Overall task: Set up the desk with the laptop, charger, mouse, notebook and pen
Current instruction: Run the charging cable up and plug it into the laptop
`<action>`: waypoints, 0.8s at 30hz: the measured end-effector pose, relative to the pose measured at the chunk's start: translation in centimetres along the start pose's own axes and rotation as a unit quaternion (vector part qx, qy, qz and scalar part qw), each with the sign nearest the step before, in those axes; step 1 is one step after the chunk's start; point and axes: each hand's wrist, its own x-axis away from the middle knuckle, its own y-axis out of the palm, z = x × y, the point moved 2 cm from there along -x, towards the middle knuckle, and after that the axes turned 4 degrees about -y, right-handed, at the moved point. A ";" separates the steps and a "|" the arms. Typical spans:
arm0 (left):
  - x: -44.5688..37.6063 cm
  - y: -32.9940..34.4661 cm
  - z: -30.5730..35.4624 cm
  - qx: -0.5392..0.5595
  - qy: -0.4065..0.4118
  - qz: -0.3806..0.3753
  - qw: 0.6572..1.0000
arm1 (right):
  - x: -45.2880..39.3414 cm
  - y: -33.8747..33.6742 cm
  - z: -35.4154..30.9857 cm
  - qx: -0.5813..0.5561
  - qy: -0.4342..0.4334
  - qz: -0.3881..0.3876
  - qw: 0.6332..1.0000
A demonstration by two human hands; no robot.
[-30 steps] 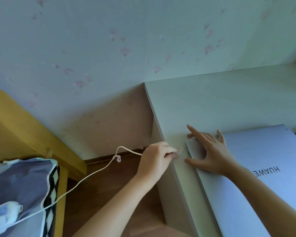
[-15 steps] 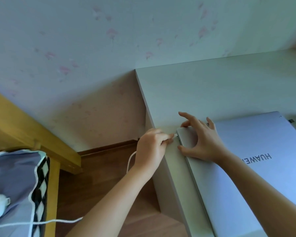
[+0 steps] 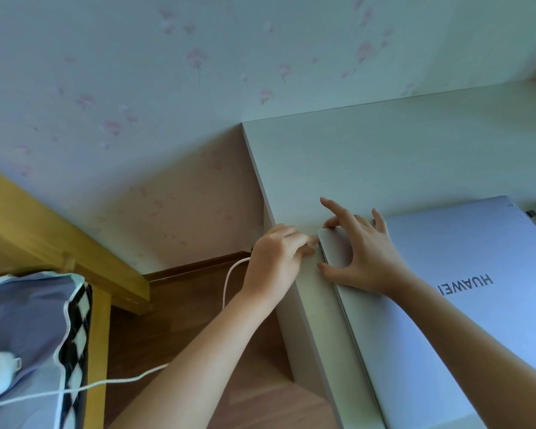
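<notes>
**Plug at the laptop's corner, bench edge close by**

Here the closed laptop (image 3: pixel 464 292) lies near the left edge of the bench (image 3: pixel 384 156). The left hand (image 3: pixel 276 258) pinches the charger cable (image 3: pixel 229 280) end against the laptop's left side; whether the plug is seated cannot be told. The right hand (image 3: pixel 362 252), fingers spread, braces the lid corner and grips nothing. A skewed push could miss the port or nudge the laptop. The cable hangs off the bench toward the bed (image 3: pixel 28 320), where a snag could yank it. Open room lies behind, toward the wall (image 3: pixel 167 88).
</notes>
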 end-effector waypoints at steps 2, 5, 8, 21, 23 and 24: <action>0.0 -0.1 0.0 0.004 0.006 0.001 1.000 | 0.1 0.1 -0.1 0.015 -0.007 -0.008 1.000; 0.0 0.0 0.3 -0.006 0.017 0.007 1.000 | 0.1 0.4 -0.3 0.043 -0.031 -0.016 0.998; -0.3 0.2 0.8 -0.024 0.032 0.001 0.999 | 0.0 0.4 -0.2 0.055 -0.039 -0.014 0.998; -0.6 6.1 6.7 -0.251 0.071 -0.129 0.957 | 5.5 -2.2 5.0 0.186 0.073 0.100 0.975; -0.9 8.1 7.4 -0.239 0.060 -0.147 0.958 | 7.0 -3.0 6.5 0.193 0.113 0.098 0.970; -1.1 9.0 7.9 -0.231 0.055 -0.151 0.960 | 7.7 -3.3 7.1 0.197 0.129 0.097 0.967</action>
